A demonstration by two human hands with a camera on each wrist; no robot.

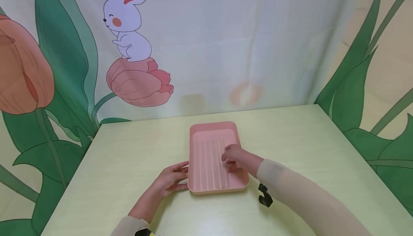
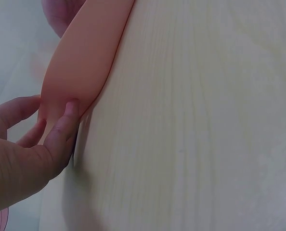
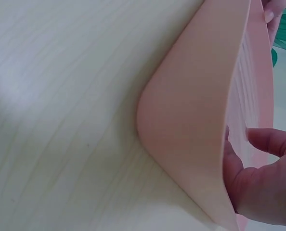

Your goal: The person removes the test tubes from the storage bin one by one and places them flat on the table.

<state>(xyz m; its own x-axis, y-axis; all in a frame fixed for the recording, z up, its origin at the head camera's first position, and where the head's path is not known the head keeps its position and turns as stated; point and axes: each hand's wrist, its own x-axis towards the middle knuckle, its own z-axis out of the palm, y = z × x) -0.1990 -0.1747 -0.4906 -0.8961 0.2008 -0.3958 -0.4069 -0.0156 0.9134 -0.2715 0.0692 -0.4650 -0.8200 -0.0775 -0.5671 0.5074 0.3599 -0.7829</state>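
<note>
A shallow pink tray [image 1: 214, 190] lies on the table. Lengthwise pale ridges or strips [image 1: 206, 164] run along the left and middle of its floor; whether they are loose pieces or moulded in, I cannot tell. My left hand [image 1: 171, 179] touches the tray's left side with its fingers spread, and the left wrist view shows the fingertips [image 2: 71, 107] against the outer wall. Inside the tray, my right hand [image 1: 234, 157] has bent fingers over the right edge of the ridges. Part of that hand is behind the tray wall [image 3: 186, 106] in the right wrist view, and no held thing shows.
The pale wooden table [image 1: 122, 164] surrounds the tray. Behind it hangs a cloth backdrop [image 1: 206, 49] printed with a rabbit, tulips and leaves. A black band [image 1: 265, 195] hangs below the right sleeve [image 1: 300, 189].
</note>
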